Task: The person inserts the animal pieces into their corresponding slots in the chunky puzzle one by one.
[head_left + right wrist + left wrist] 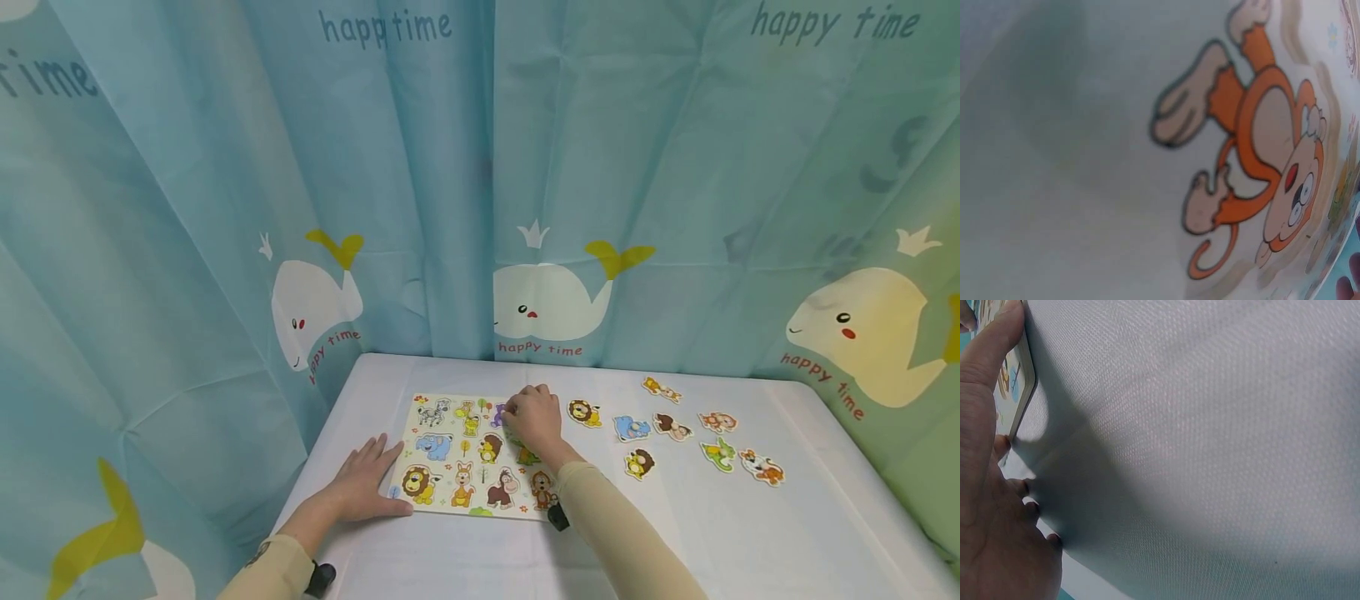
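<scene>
A light blue curtain [450, 125], greener toward the right, hangs in loose folds behind and beside a counter [750, 542] spread with a white woven cloth [1210, 425]. White whales [558, 304] with yellow tails [618, 259] and the words "happy time" [540, 349] are printed across the curtain; the light is soft.

White table: puzzle board [444, 497] lies flat, nearer left edge than right; eight loose animal pieces [673, 427] scattered beside it, one close to far edge of table [750, 546].
</scene>
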Demonstrator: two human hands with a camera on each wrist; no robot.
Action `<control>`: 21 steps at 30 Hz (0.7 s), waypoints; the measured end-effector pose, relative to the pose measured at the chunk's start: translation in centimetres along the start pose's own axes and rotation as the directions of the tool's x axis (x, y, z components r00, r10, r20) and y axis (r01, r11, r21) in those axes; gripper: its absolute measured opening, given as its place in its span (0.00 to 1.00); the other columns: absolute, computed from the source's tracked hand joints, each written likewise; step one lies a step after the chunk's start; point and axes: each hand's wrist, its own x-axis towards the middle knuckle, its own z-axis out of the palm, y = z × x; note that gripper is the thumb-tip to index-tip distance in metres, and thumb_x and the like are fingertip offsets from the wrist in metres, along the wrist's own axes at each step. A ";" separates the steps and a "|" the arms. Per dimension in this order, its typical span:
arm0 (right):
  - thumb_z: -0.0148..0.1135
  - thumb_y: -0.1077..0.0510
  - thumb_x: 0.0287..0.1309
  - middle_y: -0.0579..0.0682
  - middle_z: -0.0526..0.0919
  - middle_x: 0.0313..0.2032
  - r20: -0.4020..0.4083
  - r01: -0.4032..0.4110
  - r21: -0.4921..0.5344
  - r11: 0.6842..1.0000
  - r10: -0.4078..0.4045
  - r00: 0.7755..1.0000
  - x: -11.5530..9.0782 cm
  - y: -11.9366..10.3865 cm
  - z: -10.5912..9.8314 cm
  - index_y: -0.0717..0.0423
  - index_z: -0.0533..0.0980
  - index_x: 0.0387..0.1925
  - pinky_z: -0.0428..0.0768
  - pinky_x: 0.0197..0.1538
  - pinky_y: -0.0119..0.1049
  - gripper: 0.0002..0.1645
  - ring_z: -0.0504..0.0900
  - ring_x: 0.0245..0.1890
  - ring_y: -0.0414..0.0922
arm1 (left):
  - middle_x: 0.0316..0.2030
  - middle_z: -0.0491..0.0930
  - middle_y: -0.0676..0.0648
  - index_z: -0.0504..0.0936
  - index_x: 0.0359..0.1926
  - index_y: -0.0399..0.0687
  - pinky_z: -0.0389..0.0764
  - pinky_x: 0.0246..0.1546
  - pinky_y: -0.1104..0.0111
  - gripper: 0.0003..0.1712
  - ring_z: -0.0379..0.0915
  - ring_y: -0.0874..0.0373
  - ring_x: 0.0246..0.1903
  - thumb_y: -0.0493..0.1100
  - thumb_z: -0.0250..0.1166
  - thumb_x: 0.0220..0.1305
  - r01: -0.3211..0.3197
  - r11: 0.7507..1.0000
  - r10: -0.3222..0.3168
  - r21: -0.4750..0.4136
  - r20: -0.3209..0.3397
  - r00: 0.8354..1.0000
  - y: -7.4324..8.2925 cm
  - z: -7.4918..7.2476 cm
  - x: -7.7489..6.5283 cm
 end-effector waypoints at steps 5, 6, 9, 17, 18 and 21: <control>0.73 0.48 0.62 0.48 0.82 0.40 0.000 -0.012 -0.001 1.000 0.012 1.000 -0.1 -0.1 0.0 0.47 0.87 0.31 0.74 0.53 0.50 0.09 0.73 0.50 0.51 | 0.78 0.48 0.31 0.60 0.78 0.43 0.43 0.76 0.39 0.66 0.39 0.33 0.78 0.71 0.76 0.47 0.003 1.000 -0.003 -0.003 0.006 1.000 0.0 -0.1 -0.1; 0.73 0.48 0.62 0.47 0.82 0.40 0.001 -0.014 -0.003 1.000 0.014 1.000 -0.1 -0.1 0.0 0.47 0.87 0.31 0.74 0.53 0.49 0.09 0.73 0.50 0.51 | 0.78 0.48 0.31 0.60 0.78 0.43 0.43 0.76 0.39 0.66 0.39 0.33 0.78 0.71 0.76 0.47 0.004 1.000 -0.004 -0.003 0.007 1.000 0.0 -0.1 -0.1; 0.73 0.48 0.61 0.48 0.82 0.39 -0.007 -0.001 -0.010 1.000 0.001 1.000 -0.1 -0.2 -0.2 0.48 0.88 0.32 0.75 0.51 0.49 0.09 0.74 0.48 0.51 | 0.78 0.48 0.31 0.60 0.78 0.42 0.43 0.76 0.40 0.66 0.39 0.33 0.78 0.70 0.76 0.48 0.001 1.000 -0.001 -0.007 0.007 1.000 0.1 -0.2 -0.2; 0.72 0.49 0.63 0.47 0.80 0.36 -0.012 0.041 -0.018 0.999 -0.041 0.999 -0.5 -0.1 -0.4 0.50 0.88 0.34 0.76 0.49 0.47 0.10 0.73 0.46 0.50 | 0.78 0.49 0.30 0.61 0.78 0.41 0.44 0.76 0.39 0.65 0.40 0.33 0.77 0.69 0.77 0.48 -0.006 1.000 0.006 -0.016 0.012 1.000 0.4 -0.5 -0.3; 0.71 0.50 0.64 0.47 0.80 0.37 -0.014 0.052 -0.020 0.998 -0.052 0.999 -0.6 0.0 -0.3 0.50 0.88 0.35 0.76 0.50 0.47 0.09 0.73 0.46 0.50 | 0.78 0.49 0.30 0.61 0.78 0.41 0.44 0.76 0.40 0.65 0.40 0.33 0.77 0.69 0.77 0.48 -0.005 1.000 0.005 -0.013 0.012 1.000 0.4 -0.4 -0.3; 0.68 0.53 0.65 0.47 0.80 0.37 -0.018 0.084 -0.031 0.996 -0.085 0.996 -0.7 0.1 -0.1 0.50 0.89 0.37 0.76 0.52 0.47 0.08 0.73 0.47 0.49 | 0.78 0.49 0.30 0.61 0.78 0.41 0.44 0.76 0.40 0.65 0.40 0.33 0.77 0.70 0.77 0.47 0.001 1.000 -0.001 -0.009 0.011 1.000 0.3 -0.4 -0.3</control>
